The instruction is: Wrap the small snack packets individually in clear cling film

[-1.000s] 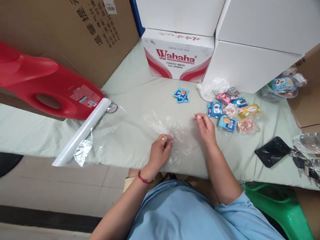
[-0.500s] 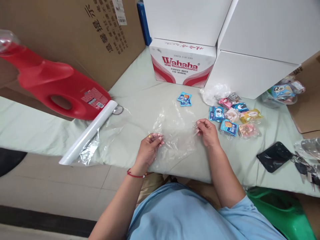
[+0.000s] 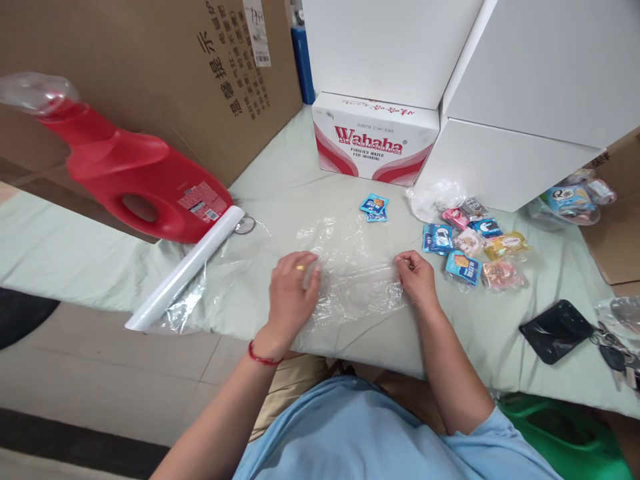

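Observation:
A clear plastic bag (image 3: pixel 357 280) lies spread on the green cloth in front of me. My right hand (image 3: pixel 416 275) pinches its right edge between thumb and fingers. At the bag's left edge is my left hand (image 3: pixel 296 287), a ring on one finger, its thumb apart from the curved fingers; no grip on the plastic shows. Beyond the bag sit two blue snack packets (image 3: pixel 375 207), overlapping. To the right of my right hand is a group of small wrapped snacks (image 3: pixel 467 241) in blue, pink and yellow, with a crumpled clear bag (image 3: pixel 436 199) behind them.
A white plastic roll (image 3: pixel 185 270) lies at the left beside a tilted red jug (image 3: pixel 150 180). Behind stand a Wahaba-style water carton marked Wahaha (image 3: pixel 375 140), white boxes (image 3: pixel 525 73) and a brown carton (image 3: pixel 125 53). At right are a black pouch (image 3: pixel 556 331), keys and a snack tub (image 3: pixel 565 207).
My left hand has gone from pinching the bag's left side to spread fingers. The bag lies flatter and wider. My right hand still pinches its edge.

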The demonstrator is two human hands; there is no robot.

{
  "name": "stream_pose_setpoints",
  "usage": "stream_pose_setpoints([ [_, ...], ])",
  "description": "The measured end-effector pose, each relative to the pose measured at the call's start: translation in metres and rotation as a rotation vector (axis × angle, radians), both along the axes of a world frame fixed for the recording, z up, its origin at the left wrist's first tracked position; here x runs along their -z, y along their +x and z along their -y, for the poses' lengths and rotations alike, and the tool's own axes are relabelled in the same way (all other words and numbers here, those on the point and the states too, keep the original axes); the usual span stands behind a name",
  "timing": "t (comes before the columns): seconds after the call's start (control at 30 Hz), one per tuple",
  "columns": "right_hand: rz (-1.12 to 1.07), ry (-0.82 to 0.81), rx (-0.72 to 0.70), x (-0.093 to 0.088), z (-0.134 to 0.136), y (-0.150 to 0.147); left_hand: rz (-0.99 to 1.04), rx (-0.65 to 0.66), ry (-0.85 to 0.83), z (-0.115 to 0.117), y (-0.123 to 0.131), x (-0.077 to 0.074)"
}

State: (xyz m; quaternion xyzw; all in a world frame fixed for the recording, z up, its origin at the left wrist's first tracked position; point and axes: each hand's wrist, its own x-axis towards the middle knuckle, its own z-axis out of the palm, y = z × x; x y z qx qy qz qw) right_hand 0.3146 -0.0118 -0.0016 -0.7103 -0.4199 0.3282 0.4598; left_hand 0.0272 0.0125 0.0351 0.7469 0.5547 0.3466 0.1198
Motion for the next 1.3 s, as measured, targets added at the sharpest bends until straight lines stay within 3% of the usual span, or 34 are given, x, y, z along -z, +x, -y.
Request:
stream_pose_setpoints([
  [0.07,0.037,-0.005,0.016,-0.002,0.007,0.003,-0.200,0.140,-0.067,-0.006,0.011,0.007],
  [0.17,0.141,-0.052,0.012,-0.004,0.031,0.015,-0.416,0.189,-0.182,-0.013,0.012,0.027],
  [0.27,0.282,-0.168,-0.075,-0.009,0.059,0.037,-0.483,0.226,-0.185,-0.014,0.004,0.042],
  [0.33,0.394,-0.211,-0.098,-0.019,0.063,0.053,-0.483,0.241,-0.155,-0.012,0.000,0.046],
  [0.43,0.601,-0.187,-0.104,-0.040,0.029,0.069,-0.463,0.241,-0.132,-0.011,-0.002,0.046],
  [0.5,0.753,-0.187,-0.150,-0.054,-0.020,0.068,-0.450,0.238,-0.126,-0.011,-0.001,0.045],
  [0.57,0.886,-0.295,-0.200,-0.062,-0.081,0.058,-0.442,0.237,-0.124,-0.011,0.000,0.044],
  [0.67,0.884,-0.600,-0.212,-0.059,-0.163,0.033,-0.431,0.236,-0.130,-0.012,0.001,0.043],
  [0.77,0.864,-0.641,-0.156,-0.048,-0.211,0.011,-0.409,0.228,-0.134,-0.011,0.001,0.043],
  [0.87,0.886,-0.578,-0.120,-0.039,-0.231,0.001,-0.386,0.225,-0.133,-0.011,0.001,0.044],
  [1.0,0.879,-0.547,-0.148,-0.037,-0.239,0.005,-0.384,0.234,-0.127,-0.011,0.000,0.044],
  [1.3,0.888,-0.497,-0.190,-0.031,-0.210,0.018,-0.392,0.220,-0.126,-0.009,0.001,0.042],
])
